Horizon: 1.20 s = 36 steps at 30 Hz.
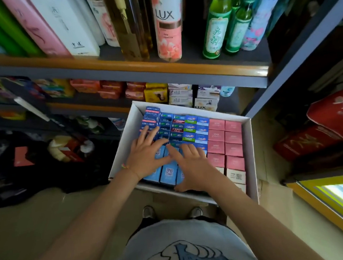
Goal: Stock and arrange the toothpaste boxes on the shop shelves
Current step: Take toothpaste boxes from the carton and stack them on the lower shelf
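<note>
A white cardboard carton (251, 145) stands on the floor in front of the shelves, packed with upright toothpaste boxes. Dark blue boxes (167, 128) fill its far left, light blue boxes (169, 172) the near left, and pink boxes (224, 139) the right side. My left hand (146, 153) lies flat on the blue boxes with its fingers spread. My right hand (190, 164) lies beside it, fingers straight on the light blue boxes, with the thumb at the carton's near edge. The two hands touch or nearly touch. Neither hand grips a box.
Shelves rise behind the carton: tall bottles, among them a pink Lux bottle (168, 30) and green bottles (215, 30), above; soap packs (156, 92) below. A black bag (39, 160) lies on the floor at left. Red packages (325, 125) sit at right.
</note>
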Available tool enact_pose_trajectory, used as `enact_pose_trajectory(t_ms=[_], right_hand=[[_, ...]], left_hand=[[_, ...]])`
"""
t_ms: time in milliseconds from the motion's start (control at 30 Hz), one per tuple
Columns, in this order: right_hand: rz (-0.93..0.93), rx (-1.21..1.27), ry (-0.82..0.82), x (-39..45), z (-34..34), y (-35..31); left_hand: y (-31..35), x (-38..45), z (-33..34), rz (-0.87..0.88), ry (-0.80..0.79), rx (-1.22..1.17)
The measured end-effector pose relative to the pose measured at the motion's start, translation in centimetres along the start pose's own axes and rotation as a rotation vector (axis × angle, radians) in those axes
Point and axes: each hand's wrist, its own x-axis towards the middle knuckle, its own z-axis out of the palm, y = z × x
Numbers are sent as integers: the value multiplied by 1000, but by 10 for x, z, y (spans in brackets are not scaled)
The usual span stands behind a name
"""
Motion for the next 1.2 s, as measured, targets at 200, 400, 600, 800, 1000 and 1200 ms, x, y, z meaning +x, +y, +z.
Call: enact_pose_trajectory(t_ms=[200, 400, 600, 800, 1000, 1200], right_hand=[[60, -106, 30, -3, 6, -5], [87, -61, 33, -8, 2, -10], [54, 224, 111, -42, -82, -5], [13, 511, 145, -75, -178, 11], [11, 511, 182, -64, -216, 29], [28, 601, 97, -62, -230, 50]], left_hand=[[-2, 0, 2, 6, 13, 19], [3, -2, -2, -5, -26, 19], [6, 1, -11, -46, -147, -8], [46, -4, -77, -14, -124, -1177], [89, 4, -110, 356, -319, -1048], [110, 12, -113, 292, -316, -1194]])
